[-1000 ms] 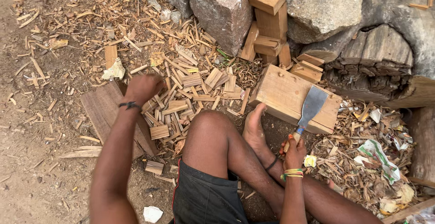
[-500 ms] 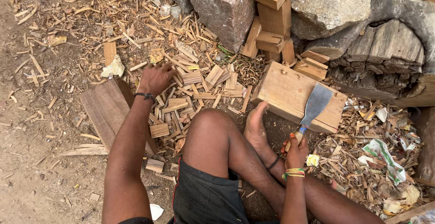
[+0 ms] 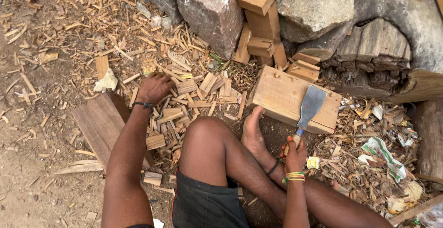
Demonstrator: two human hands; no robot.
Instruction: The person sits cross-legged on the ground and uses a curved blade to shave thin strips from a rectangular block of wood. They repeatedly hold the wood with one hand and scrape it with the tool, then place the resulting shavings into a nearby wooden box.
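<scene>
Your right hand (image 3: 295, 154) grips the cleaver (image 3: 310, 107) resting on the wood block (image 3: 281, 96); your left hand (image 3: 154, 88), fingers curled, paws chips left of it. A slipping blade could cut your foot (image 3: 252, 131) beside the block.

A dull metal cleaver blade (image 3: 312, 104) lies on a pale, smooth-sawn wooden block (image 3: 281, 96) among rough stones (image 3: 210, 6).

Blade (image 3: 312, 104) on block (image 3: 281, 96); chip pile (image 3: 184, 103) left, rocks (image 3: 212, 6) behind.
</scene>
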